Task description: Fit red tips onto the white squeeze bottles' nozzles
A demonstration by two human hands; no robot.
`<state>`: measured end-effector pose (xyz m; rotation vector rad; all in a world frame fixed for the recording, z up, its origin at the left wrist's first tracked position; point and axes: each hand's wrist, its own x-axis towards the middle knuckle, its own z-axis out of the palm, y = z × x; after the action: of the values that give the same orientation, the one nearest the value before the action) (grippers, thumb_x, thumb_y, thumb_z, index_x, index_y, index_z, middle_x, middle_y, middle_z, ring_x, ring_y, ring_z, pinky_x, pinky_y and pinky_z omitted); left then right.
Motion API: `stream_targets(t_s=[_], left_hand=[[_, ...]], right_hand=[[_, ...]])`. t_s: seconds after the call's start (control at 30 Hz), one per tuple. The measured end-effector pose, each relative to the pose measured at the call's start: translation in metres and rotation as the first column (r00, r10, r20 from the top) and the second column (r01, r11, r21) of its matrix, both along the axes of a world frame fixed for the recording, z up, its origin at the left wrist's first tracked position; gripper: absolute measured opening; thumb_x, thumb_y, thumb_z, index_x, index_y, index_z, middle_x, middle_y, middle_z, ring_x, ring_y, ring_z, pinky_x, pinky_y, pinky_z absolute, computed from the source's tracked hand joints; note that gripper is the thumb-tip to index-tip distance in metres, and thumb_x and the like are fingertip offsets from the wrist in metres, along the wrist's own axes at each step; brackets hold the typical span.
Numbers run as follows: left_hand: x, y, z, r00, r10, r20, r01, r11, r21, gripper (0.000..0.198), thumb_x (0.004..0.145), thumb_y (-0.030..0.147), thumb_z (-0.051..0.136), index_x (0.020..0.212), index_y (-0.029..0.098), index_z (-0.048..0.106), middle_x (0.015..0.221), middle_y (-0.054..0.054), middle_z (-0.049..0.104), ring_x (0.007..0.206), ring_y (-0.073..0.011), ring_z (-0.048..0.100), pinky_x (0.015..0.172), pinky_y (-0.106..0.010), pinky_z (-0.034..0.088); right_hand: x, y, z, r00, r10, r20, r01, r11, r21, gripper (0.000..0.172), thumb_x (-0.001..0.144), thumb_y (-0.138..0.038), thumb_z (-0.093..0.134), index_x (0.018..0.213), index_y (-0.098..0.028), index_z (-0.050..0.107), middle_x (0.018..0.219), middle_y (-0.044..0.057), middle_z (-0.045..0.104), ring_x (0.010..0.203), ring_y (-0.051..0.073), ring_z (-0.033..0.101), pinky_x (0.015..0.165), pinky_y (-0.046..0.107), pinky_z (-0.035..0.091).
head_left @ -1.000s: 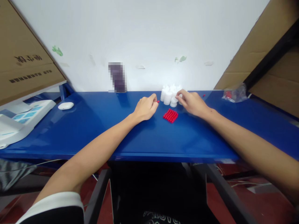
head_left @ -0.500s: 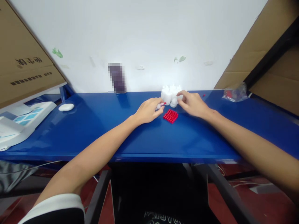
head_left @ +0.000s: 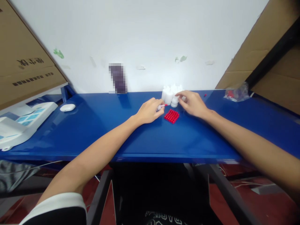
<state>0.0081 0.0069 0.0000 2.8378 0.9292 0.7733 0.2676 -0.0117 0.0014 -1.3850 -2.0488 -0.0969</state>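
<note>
My left hand [head_left: 150,110] is closed around a small white bottle with a thin red tip [head_left: 160,107], which pokes out between thumb and fingers towards the right. My right hand [head_left: 193,103] reaches in from the right, its index finger and thumb bent at the top of a front white bottle [head_left: 174,102]. The fingers partly hide that bottle. Several more white bottles [head_left: 166,94] stand close together behind it. In front of them lies a square block of small red caps [head_left: 172,116], between my two hands, touched by neither.
The blue table [head_left: 98,131] meets a white wall [head_left: 150,37]. A clear plastic bag with red pieces [head_left: 237,92] lies at the right, and a loose red piece [head_left: 205,95] nearer. At the left are a white oval case [head_left: 67,107], a white device [head_left: 35,120] and a cardboard panel [head_left: 28,47].
My right index finger has moved slightly left over the front white bottle, which looks more upright. My left hand keeps its bottle in nearly the same place.
</note>
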Motion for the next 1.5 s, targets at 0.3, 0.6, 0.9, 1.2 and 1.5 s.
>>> stream_targets(t_s=[0.3,0.6,0.9,1.2,1.5], left_hand=[[-0.001,-0.003,0.001,1.0,0.005,-0.005,-0.005,1.0,-0.012,0.027,0.101,0.032,0.045,0.115,0.019,0.064,0.104,-0.008,0.073,0.095,-0.0233,0.061,0.084,-0.037,0.047],[0.004,-0.013,0.001,0.997,-0.071,0.032,0.069,0.996,0.051,0.025,0.099,0.032,0.044,0.113,0.019,0.061,0.106,-0.008,0.072,0.092,-0.0226,0.06,0.083,-0.037,0.047],[0.014,-0.019,0.005,0.995,-0.073,0.062,0.067,0.994,0.088,0.023,0.101,0.037,0.043,0.098,0.02,0.058,0.096,-0.007,0.07,0.088,-0.0222,0.058,0.078,-0.037,0.047],[-0.004,-0.009,0.012,0.999,-0.002,0.044,-0.008,0.978,0.208,0.028,0.098,0.025,0.043,0.114,0.018,0.065,0.102,-0.008,0.073,0.091,-0.0225,0.058,0.083,-0.037,0.047],[-0.009,0.003,0.004,1.0,0.021,0.004,-0.022,0.996,0.09,0.026,0.098,0.032,0.043,0.103,0.019,0.065,0.096,-0.007,0.073,0.088,-0.0222,0.058,0.081,-0.037,0.046]], right_hand=[[-0.006,-0.008,0.007,0.994,-0.059,-0.097,0.06,0.998,0.004,0.026,0.093,-0.033,0.059,0.11,-0.02,0.075,0.103,0.01,0.081,0.071,0.023,0.069,0.081,0.042,0.052],[-0.044,-0.044,0.015,0.935,0.175,-0.308,-0.228,0.963,-0.145,0.037,0.089,-0.06,0.067,0.089,-0.023,0.063,0.072,0.001,0.067,0.053,0.014,0.053,0.054,0.032,0.042],[-0.045,-0.045,0.025,0.946,0.299,-0.129,-0.317,0.935,-0.157,0.029,0.105,-0.045,0.042,0.084,-0.025,0.048,0.075,0.002,0.059,0.066,0.018,0.053,0.066,0.034,0.042],[-0.004,-0.027,0.026,0.955,0.145,-0.258,-0.197,0.962,-0.19,0.043,0.105,-0.045,0.035,0.067,-0.025,0.04,0.065,0.001,0.049,0.063,0.018,0.046,0.066,0.035,0.039],[0.011,-0.019,0.022,0.97,0.134,0.203,-0.021,0.877,-0.48,0.024,0.098,-0.045,0.051,0.084,-0.025,0.051,0.069,0.003,0.063,0.066,0.022,0.059,0.067,0.036,0.04]])
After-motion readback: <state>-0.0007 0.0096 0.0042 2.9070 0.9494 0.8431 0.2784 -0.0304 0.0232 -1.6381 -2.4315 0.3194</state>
